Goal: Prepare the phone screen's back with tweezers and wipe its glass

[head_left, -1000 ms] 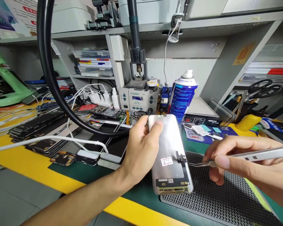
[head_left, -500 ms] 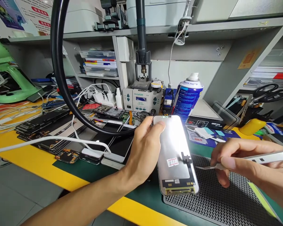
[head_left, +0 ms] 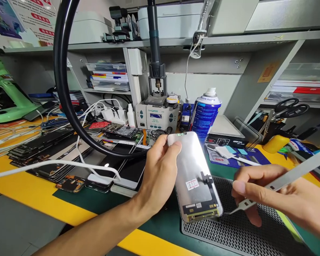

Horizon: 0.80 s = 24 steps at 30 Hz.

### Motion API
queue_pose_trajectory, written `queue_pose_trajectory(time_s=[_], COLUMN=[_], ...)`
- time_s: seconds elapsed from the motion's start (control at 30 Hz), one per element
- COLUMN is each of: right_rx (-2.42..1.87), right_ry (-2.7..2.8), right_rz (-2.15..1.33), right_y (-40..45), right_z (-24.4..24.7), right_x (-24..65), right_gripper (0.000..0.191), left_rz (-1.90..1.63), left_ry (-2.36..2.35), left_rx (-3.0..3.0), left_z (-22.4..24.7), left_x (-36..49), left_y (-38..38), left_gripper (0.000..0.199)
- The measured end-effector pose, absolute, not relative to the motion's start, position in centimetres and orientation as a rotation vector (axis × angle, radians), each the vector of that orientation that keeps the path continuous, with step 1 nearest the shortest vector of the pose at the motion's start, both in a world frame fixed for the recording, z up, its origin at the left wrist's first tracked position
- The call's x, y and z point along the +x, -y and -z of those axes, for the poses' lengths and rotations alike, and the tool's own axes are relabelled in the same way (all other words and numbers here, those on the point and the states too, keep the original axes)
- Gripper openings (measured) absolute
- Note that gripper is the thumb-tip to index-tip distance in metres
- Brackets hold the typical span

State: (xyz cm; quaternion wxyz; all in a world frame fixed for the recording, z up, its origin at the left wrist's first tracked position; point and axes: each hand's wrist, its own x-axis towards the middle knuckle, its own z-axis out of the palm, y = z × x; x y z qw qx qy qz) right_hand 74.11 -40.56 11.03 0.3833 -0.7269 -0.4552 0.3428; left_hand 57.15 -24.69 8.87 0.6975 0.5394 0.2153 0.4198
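My left hand [head_left: 162,174] is closed around the upper left edge of a phone screen [head_left: 186,160], thumb on its silvery back. That back carries a small white label with red print [head_left: 192,184], a black flex cable [head_left: 207,179] and a connector strip along the bottom edge. In my right hand [head_left: 266,195] a pair of metal tweezers [head_left: 285,179] is pinched, its tips close to the screen's lower right corner. Whether the tips touch the screen I cannot tell. Below both lies a grey perforated mat [head_left: 202,233], partly hidden by the screen.
Several phones and screens [head_left: 77,156] lie at the left, with a white cable [head_left: 56,163] crossing above them. A black hose [head_left: 60,71] loops down in front. Behind stand a blue spray can [head_left: 206,115] and a hot-air station [head_left: 157,117]. Scissors [head_left: 290,108] are at the right.
The tweezers' tips have moved down from the middle of the screen's right edge to its lower corner, and their handle is more steeply tilted. My left hand still holds the screen.
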Motion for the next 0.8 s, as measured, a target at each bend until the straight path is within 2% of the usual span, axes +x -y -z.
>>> queue_pose_trajectory(time_s=[0.13, 0.37, 0.57, 0.8], right_rx=[-1.825, -1.607, -1.504, -1.489], right_ry=[1.116, 0.998, 1.015, 1.045], right_rz=[-1.187, -1.306, -1.338, -1.166], right_y=[40.6, 40.1, 39.8, 39.9], right_z=[-11.8, -11.0, -10.4, -11.6], right_x=[73.3, 72.9, 73.5, 73.9], right_gripper=[0.037, 0.034, 0.025, 0.031], left_rz=[-1.014, -1.104, -1.104, -1.009], left_ry=[-0.557, -0.600, -0.621, -0.481], left_rx=[1.219, 1.262, 1.221, 1.031], left_z=[-9.3, -9.0, -8.5, -10.1], left_x=[57.0, 57.1, 57.1, 56.9], left_y=[24.9, 24.8, 24.9, 25.0], left_gripper=[0.018, 0.020, 0.026, 0.019])
